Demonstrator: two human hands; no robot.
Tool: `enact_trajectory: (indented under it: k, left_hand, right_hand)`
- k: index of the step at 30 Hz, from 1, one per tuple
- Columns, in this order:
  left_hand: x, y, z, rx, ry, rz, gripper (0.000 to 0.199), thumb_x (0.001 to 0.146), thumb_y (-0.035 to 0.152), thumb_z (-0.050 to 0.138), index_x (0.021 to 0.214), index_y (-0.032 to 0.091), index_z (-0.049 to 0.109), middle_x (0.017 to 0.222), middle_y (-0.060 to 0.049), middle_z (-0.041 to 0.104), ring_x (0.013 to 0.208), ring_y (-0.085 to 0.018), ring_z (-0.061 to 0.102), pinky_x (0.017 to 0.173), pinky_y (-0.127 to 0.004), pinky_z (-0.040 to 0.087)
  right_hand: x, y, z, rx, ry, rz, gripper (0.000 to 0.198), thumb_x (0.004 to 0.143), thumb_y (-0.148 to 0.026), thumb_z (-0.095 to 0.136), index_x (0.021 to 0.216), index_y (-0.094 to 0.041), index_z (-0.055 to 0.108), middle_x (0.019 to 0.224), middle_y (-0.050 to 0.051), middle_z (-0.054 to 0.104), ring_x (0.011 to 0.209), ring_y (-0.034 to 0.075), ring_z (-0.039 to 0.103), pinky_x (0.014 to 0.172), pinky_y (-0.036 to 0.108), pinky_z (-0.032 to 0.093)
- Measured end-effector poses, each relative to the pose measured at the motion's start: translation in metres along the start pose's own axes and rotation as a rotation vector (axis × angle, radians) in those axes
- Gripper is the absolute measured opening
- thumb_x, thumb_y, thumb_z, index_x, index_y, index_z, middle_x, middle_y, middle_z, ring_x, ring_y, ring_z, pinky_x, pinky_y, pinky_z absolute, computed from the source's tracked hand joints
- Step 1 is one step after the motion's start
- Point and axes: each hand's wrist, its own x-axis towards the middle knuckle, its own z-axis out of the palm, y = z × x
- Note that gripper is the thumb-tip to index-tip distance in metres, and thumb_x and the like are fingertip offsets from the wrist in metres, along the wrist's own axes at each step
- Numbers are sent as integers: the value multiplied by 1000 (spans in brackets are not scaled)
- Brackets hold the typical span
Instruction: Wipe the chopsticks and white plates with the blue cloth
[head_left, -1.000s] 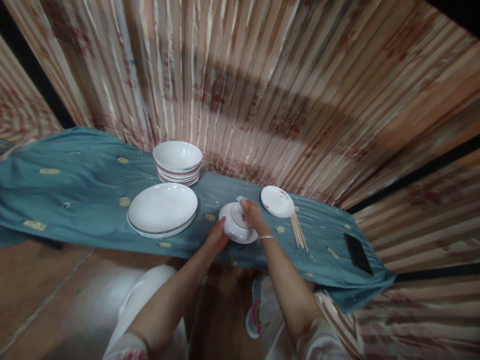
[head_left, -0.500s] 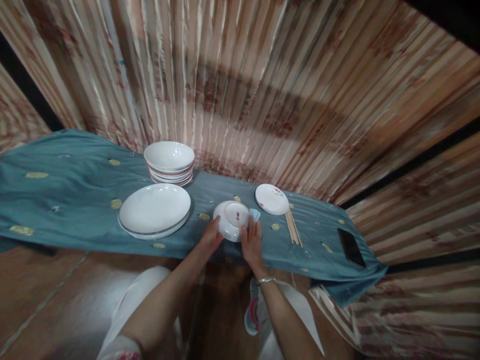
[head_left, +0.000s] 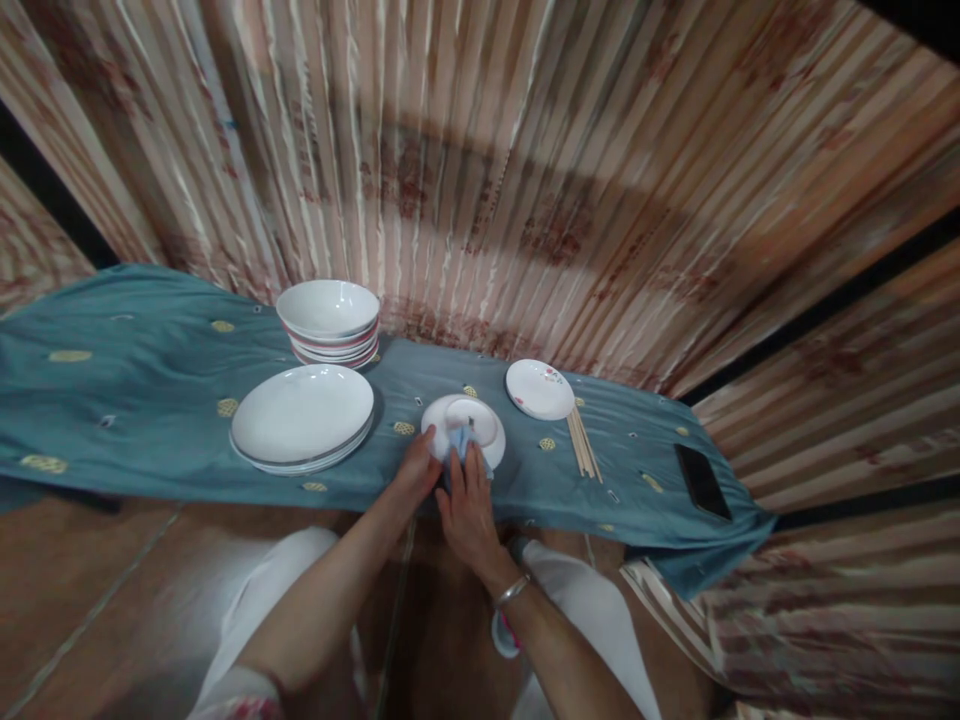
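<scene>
A small white plate [head_left: 486,415] is turned with its underside and foot ring facing up, above the front part of the table. My left hand [head_left: 417,468] is closed on its left edge, thumb on top. With my right hand [head_left: 469,500] I press a light blue cloth [head_left: 463,436] against the plate's underside, the fingers laid over the cloth. To the right of my hands lie another small white plate with a floral print [head_left: 538,389] and several wooden chopsticks [head_left: 583,443].
A stack of large white plates [head_left: 300,415] stands to the left, with stacked white bowls [head_left: 328,310] behind it. A black phone [head_left: 702,480] lies at the right end of the teal tablecloth [head_left: 150,400]. A striped curtain [head_left: 450,180] hangs behind the table.
My right hand has moved left with the cloth, from the plate's right edge onto the middle of its underside. My left hand stays on the plate's left edge.
</scene>
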Motion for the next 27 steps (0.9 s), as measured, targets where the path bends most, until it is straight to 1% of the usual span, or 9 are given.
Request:
enact_trajectory:
  k: [3, 6, 11, 14, 17, 21, 23, 25, 27]
  left_hand:
    - [-1, 1, 2, -4, -1, 16, 13, 86, 16, 52, 87, 12, 64, 72, -5, 69, 76, -16, 66, 78, -25, 52]
    - [-3, 3, 7, -5, -25, 30, 10, 84, 14, 53, 84, 11, 63, 74, -5, 70, 75, -15, 66, 78, -25, 52]
    - [-18, 6, 18, 24, -112, 24, 16, 79, 19, 61, 93, 12, 63, 81, -5, 72, 74, -16, 67, 75, -26, 52]
    - [-30, 5, 26, 57, -134, 5, 14, 78, 19, 63, 92, 15, 63, 80, -4, 72, 71, -15, 67, 73, -28, 52]
    - [-39, 4, 32, 130, -174, 20, 15, 77, 24, 65, 90, 16, 65, 86, -6, 73, 81, -18, 68, 79, -32, 51]
    - [-42, 2, 32, 308, -220, 120, 27, 75, 39, 67, 86, 15, 68, 100, -13, 72, 105, -26, 63, 91, -38, 46]
    - [-39, 2, 29, 373, -185, 184, 28, 72, 40, 70, 85, 15, 68, 106, -14, 71, 111, -28, 60, 94, -39, 44]
    - [-36, 3, 25, 411, -100, 238, 24, 70, 34, 72, 86, 17, 67, 112, -12, 69, 115, -27, 58, 96, -38, 43]
    - [-32, 3, 23, 411, -22, 265, 21, 71, 26, 72, 90, 20, 67, 118, -10, 66, 120, -25, 54, 97, -35, 42]
  right_hand:
    - [4, -2, -1, -21, -32, -82, 59, 87, -9, 35, 145, -10, 30, 152, 19, 25, 144, 27, 12, 107, 49, 33]
    - [12, 2, -8, -56, -28, -92, 65, 80, -2, 36, 144, -11, 33, 151, 19, 28, 143, 28, 17, 103, 49, 36]
    - [29, 15, -30, -125, 52, -24, 63, 80, -4, 40, 142, -12, 37, 148, 20, 33, 138, 30, 26, 100, 47, 39]
    - [38, 26, -42, -144, 106, -2, 60, 82, -8, 42, 141, -14, 37, 143, 20, 40, 132, 30, 36, 98, 47, 40]
    - [45, 41, -50, -124, 153, 32, 56, 82, -9, 42, 138, -17, 43, 136, 19, 48, 124, 29, 44, 97, 48, 40]
    - [53, 68, -64, 44, 245, 126, 54, 78, -5, 39, 129, -16, 52, 128, 16, 54, 121, 26, 47, 100, 44, 40]
    - [56, 82, -72, 188, 321, 187, 49, 79, -10, 40, 126, -17, 54, 126, 13, 57, 120, 24, 49, 102, 43, 39]
    - [57, 94, -78, 360, 405, 317, 39, 84, -21, 42, 120, -18, 58, 119, 10, 62, 113, 23, 54, 100, 42, 41]
    - [57, 102, -79, 582, 468, 506, 37, 86, -35, 44, 113, -17, 61, 105, 8, 68, 100, 23, 60, 91, 40, 47]
